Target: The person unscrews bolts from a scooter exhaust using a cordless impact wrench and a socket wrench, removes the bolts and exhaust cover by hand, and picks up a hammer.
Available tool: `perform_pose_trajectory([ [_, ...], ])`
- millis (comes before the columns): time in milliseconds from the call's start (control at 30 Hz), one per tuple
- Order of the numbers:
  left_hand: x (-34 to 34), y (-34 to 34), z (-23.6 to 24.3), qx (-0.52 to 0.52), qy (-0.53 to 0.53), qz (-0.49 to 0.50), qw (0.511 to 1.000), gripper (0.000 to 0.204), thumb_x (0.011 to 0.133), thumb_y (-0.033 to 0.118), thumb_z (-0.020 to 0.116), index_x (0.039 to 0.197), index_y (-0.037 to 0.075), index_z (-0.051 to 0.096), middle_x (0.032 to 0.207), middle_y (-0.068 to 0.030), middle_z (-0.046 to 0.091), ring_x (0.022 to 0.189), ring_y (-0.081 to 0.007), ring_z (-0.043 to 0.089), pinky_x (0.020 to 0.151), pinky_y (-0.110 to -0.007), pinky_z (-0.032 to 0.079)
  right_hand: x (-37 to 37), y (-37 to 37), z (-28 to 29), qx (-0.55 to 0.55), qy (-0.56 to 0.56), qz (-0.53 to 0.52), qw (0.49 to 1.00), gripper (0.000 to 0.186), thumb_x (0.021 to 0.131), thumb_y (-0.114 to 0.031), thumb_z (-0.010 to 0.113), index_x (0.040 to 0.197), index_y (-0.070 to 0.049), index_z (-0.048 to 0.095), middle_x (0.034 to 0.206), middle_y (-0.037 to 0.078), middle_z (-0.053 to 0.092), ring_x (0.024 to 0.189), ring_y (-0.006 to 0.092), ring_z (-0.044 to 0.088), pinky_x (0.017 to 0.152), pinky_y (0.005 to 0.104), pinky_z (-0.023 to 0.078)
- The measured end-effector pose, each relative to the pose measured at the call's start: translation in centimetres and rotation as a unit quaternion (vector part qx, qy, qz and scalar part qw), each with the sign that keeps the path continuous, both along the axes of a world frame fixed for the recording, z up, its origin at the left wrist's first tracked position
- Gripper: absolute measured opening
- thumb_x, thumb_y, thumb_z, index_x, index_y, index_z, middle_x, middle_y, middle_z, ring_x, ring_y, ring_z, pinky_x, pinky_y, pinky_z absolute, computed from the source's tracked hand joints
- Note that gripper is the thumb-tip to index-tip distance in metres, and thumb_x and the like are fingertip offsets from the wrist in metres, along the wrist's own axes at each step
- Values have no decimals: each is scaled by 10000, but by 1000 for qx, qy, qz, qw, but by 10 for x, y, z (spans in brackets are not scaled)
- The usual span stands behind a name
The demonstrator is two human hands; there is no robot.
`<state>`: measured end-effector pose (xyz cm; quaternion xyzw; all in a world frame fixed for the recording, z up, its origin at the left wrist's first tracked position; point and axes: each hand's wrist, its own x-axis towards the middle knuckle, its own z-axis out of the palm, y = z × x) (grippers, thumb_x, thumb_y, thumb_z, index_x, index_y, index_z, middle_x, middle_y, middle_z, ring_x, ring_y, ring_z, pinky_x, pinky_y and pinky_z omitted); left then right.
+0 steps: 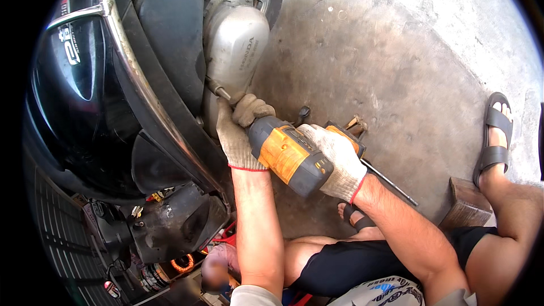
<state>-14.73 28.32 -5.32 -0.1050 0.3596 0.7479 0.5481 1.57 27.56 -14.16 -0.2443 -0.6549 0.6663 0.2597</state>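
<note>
My right hand (341, 161), in a white knit glove with a red cuff, is closed around the handle of a yellow and black impact driver (289, 156). My left hand (238, 139), gloved the same way, wraps around the driver's front end, and the curled fingers hide its nose. Just past that hand, a metal socket-like piece (218, 89) sits against the side of a black scooter (79, 102). Above it is the scooter's grey metal engine cover (238, 39). Whether the driver's tip touches the socket piece cannot be made out.
A long thin metal rod (391, 184) lies on the stained concrete floor (362, 62) right of my hands. A wooden block (467, 201) is near my sandaled foot (496, 136). Black scooter parts (170, 221) are at lower left, with another person (218, 258) partly visible beside them.
</note>
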Motion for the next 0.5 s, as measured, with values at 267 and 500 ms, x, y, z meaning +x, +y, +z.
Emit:
perform_pose_trajectory([
  [267,-3,-7,2,-24,26,1,999,417,1040,496,448,830,143,522,602,76,292,537,-74,294,630,-267,369,-7,-14,-3,41,51,-77,995,380,801,-220,700,1117,-47,577,1003,164,643,926,370,645,788,438,536],
  [500,-5,-9,-2,11,-14,-22,1000,446,1040,531,419,843,146,527,599,80,280,532,-73,292,638,-268,380,-12,-23,-7,0,50,-41,998,356,802,-208,693,1094,-40,579,997,163,635,912,370,639,779,446,532],
])
